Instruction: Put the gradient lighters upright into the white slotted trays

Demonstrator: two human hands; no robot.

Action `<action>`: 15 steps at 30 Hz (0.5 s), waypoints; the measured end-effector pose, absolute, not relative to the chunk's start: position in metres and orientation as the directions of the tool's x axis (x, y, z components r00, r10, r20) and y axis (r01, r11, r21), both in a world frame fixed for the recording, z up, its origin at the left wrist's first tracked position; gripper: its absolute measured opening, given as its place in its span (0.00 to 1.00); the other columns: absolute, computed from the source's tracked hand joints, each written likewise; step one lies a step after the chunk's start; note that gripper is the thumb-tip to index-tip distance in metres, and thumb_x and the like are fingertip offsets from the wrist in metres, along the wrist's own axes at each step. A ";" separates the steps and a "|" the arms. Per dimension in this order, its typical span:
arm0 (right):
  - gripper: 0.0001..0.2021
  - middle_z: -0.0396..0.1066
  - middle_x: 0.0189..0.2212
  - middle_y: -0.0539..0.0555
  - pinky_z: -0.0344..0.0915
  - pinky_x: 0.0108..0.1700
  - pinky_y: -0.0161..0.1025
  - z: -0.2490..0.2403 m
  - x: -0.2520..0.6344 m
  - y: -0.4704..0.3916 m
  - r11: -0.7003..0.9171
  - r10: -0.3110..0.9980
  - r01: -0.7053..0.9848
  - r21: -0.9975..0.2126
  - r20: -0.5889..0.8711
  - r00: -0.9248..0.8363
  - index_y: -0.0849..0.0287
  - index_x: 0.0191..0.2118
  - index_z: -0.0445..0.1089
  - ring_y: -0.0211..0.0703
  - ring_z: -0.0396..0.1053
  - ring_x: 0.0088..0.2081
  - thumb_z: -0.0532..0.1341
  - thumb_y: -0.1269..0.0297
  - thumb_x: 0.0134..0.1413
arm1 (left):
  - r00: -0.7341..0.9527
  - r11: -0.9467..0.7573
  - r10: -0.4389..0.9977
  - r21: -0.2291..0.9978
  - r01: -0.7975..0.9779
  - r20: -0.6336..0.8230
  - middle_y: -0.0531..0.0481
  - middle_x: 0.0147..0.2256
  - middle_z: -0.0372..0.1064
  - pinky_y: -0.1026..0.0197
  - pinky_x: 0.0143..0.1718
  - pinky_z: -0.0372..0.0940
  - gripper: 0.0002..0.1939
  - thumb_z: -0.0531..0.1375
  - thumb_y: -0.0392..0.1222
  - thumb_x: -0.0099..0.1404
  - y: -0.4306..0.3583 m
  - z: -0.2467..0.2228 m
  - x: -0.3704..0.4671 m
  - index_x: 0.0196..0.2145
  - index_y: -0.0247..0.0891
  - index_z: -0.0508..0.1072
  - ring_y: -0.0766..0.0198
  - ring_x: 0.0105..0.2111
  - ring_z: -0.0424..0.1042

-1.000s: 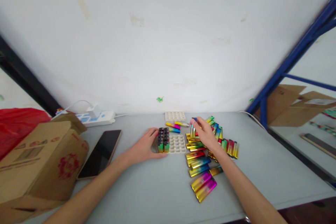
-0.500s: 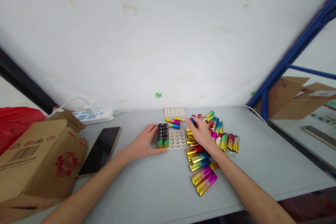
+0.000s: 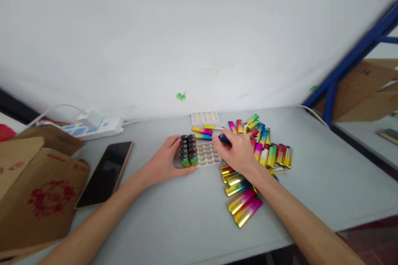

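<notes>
Several black-topped lighters (image 3: pixel 189 149) stand in two columns in the left part of a white tray with round hollows (image 3: pixel 209 154). My left hand (image 3: pixel 166 159) rests at the tray's left side, thumb and fingers spread around the standing lighters. Just right of the tray, my right hand (image 3: pixel 236 151) is closed on a dark blue lighter (image 3: pixel 225 140). Under and beside that hand lies a loose pile of shiny multicoloured lighters (image 3: pixel 272 155). Pink-and-gold lighters (image 3: pixel 248 212) lie nearest the front edge.
A second white tray (image 3: pixel 204 118) lies against the wall, with a few loose lighters (image 3: pixel 202 131) before it. On the left are a phone (image 3: pixel 105 174), a power strip (image 3: pixel 96 127) and a cardboard box (image 3: pixel 49 190). A blue metal frame (image 3: pixel 351 64) stands at the right.
The view has shifted. My right hand has moved slightly left toward the tray with the dark blue lighter. My left hand stays beside the standing lighters.
</notes>
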State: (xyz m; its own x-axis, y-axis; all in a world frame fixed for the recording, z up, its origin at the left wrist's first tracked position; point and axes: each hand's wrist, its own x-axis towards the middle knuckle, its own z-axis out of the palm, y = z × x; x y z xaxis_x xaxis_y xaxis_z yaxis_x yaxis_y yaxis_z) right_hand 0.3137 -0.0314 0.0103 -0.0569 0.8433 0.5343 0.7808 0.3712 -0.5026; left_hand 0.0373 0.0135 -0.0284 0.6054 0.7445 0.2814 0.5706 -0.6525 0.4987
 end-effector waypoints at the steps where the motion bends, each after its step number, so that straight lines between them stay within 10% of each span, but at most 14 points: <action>1: 0.20 0.66 0.18 0.48 0.55 0.30 0.37 0.010 0.314 -0.032 0.380 0.849 0.776 -0.503 0.522 -0.078 0.52 0.29 0.67 0.42 0.64 0.22 0.58 0.49 0.73 | 0.601 -0.652 0.746 0.500 0.571 0.286 0.39 0.60 0.71 0.40 0.68 0.68 0.39 0.75 0.63 0.59 0.014 -0.028 0.037 0.61 0.42 0.72 0.41 0.61 0.72; 15: 0.19 0.61 0.17 0.46 0.53 0.29 0.39 0.006 0.302 -0.029 0.347 0.913 0.704 -0.619 0.394 -0.103 0.52 0.25 0.60 0.40 0.59 0.21 0.58 0.57 0.71 | 0.580 -0.608 0.769 0.589 0.533 0.270 0.38 0.58 0.74 0.39 0.66 0.70 0.39 0.78 0.61 0.53 0.013 -0.020 0.035 0.57 0.41 0.76 0.39 0.60 0.74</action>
